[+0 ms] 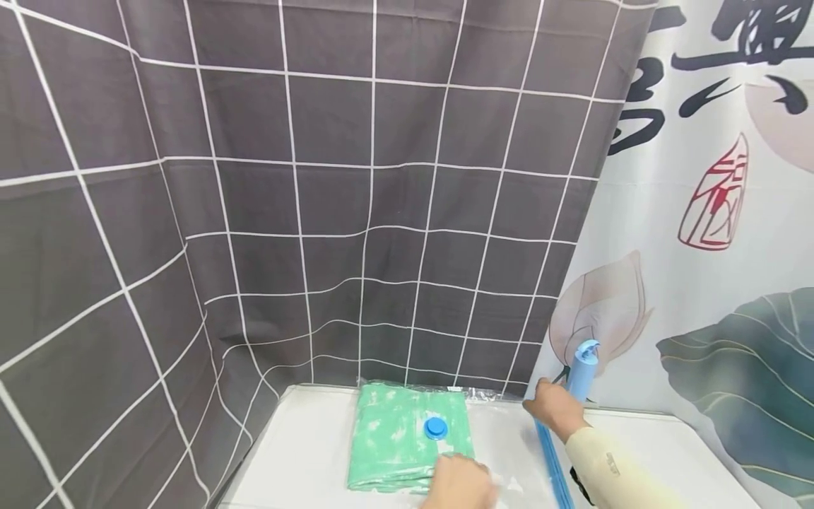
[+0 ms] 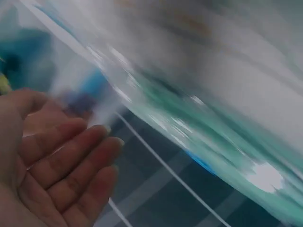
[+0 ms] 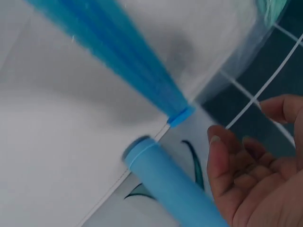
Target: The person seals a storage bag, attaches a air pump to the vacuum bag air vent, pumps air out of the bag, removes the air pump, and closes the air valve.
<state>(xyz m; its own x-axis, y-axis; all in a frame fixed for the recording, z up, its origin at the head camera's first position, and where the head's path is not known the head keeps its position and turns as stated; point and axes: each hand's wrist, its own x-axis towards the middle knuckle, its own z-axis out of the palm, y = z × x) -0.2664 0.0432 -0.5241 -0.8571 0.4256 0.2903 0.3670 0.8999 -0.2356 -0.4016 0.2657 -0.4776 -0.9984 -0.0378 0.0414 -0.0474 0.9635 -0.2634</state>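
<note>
A clear plastic storage bag (image 1: 511,452) lies on the white table, with a folded green cloth (image 1: 388,438) inside its left part. Its round blue valve cap (image 1: 435,428) sits over the cloth. Along the bag's right edge runs a blue zip strip (image 1: 552,459), which ends at the table's far edge in the right wrist view. My right hand (image 1: 559,408) is by that end, fingers loosely bent and holding nothing. Beside it stands a light blue cylinder (image 3: 173,182), like a hand pump. Blurred, my left hand (image 1: 461,481) hovers at the bag's front, its fingers loosely extended and empty.
The white table (image 1: 292,445) ends at the back against a dark grey curtain (image 1: 331,198) with white grid lines. To the right hangs a pale printed curtain (image 1: 642,212). A small black item (image 1: 580,484) lies partly hidden under my right sleeve.
</note>
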